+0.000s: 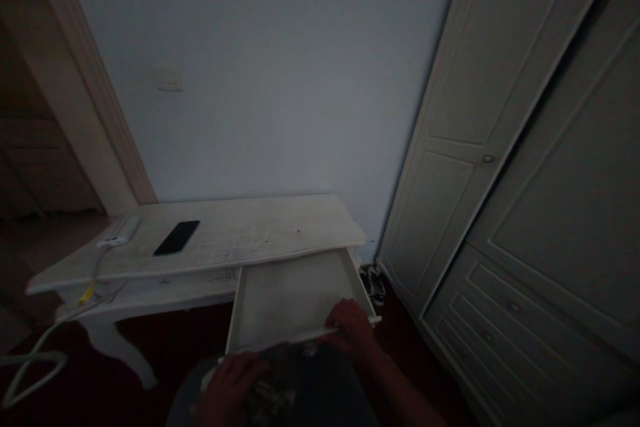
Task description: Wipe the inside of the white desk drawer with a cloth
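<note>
A white drawer (285, 293) is pulled out of the right side of a low white table (235, 220), and its bare bottom shows. My right hand (350, 325) is closed over the drawer's front edge near the right corner, fingers bent inward. At the left front corner, my left hand (231, 380) lies over the same edge with its fingers curled around it. Dim light blurs both hands. Between them, below the drawer front, a patterned grey cloth (270, 403) shows near my legs.
A dark phone (177, 238) and a white device (119, 231) with a cable rest on the tabletop's left part. Shoes (374, 285) stand on the dark red floor right of the drawer. A wardrobe (450, 167) rises on the right; a wall (280, 80) backs the table.
</note>
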`<state>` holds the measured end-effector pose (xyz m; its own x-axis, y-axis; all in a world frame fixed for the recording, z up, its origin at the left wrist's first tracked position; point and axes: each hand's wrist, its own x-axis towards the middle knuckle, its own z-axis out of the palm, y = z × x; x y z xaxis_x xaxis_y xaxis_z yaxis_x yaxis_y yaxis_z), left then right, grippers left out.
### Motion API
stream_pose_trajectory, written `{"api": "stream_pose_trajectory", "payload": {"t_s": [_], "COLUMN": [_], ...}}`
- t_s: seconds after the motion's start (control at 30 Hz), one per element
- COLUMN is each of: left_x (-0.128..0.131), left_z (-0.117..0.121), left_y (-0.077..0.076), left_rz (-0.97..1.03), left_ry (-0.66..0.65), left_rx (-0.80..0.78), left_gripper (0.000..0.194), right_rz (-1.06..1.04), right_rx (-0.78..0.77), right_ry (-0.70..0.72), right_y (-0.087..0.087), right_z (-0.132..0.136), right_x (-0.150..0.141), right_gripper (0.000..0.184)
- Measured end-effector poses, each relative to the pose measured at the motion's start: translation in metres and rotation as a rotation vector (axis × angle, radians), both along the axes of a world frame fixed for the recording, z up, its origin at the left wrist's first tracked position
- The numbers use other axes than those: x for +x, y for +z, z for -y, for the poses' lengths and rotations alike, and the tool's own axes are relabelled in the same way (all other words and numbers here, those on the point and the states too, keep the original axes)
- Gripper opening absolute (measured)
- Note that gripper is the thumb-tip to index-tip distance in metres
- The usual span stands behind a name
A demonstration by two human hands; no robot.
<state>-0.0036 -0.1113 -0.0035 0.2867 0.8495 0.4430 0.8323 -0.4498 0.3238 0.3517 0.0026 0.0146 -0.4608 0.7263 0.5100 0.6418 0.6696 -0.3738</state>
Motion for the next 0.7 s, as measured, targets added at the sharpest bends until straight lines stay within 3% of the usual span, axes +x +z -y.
{"api": "stream_pose_trajectory", "payload": {"t_s": [0.13, 0.23, 0.33, 0.43, 0.5, 0.57, 0.63, 0.7], "left_x": [0.057, 0.068, 0.065, 0.076, 0.099, 0.132, 0.166, 0.193], "left_z": [-0.025, -0.024, -0.016, -0.016, -0.023, -0.033, -0.043, -0.052], "left_y": [-0.022, -0.027, -0.017, -0.001, 0.008, 0.016, 0.025, 0.036], "left_rz": [-0.253, -0.290, -0.280, -0.241, -0.189, -0.097, -0.147, -0.191], "left_ry": [-0.070, -0.096, -0.092, -0.142, -0.154, -0.085, -0.134, -0.204], "left_rx": [0.246, 0.379, 0.387, 0.365, 0.360, 0.398, 0.326, 0.159], "left_gripper": [0.078, 0.076, 0.071, 0.060, 0.050, 0.035, 0.026, 0.023], "right_rz": [-0.037, -0.078, -0.140, -0.208, -0.281, -0.381, -0.507, -0.583], "right_rx": [-0.098, -0.159, -0.195, -0.220, -0.261, -0.300, -0.296, -0.227], "right_ry": [0.028, 0.056, 0.079, 0.076, 0.069, 0.044, -0.029, -0.143], "right_y": [0.006, 0.017, 0.029, 0.038, 0.042, 0.046, 0.050, 0.051], "right_z": [0.001, 0.005, 0.008, 0.008, 0.006, 0.004, 0.005, 0.012], "right_x": [0.008, 0.013, 0.015, 0.014, 0.013, 0.013, 0.016, 0.021], "right_gripper": [0.039, 0.022, 0.010, 0.010, 0.014, 0.021, 0.030, 0.035]}}
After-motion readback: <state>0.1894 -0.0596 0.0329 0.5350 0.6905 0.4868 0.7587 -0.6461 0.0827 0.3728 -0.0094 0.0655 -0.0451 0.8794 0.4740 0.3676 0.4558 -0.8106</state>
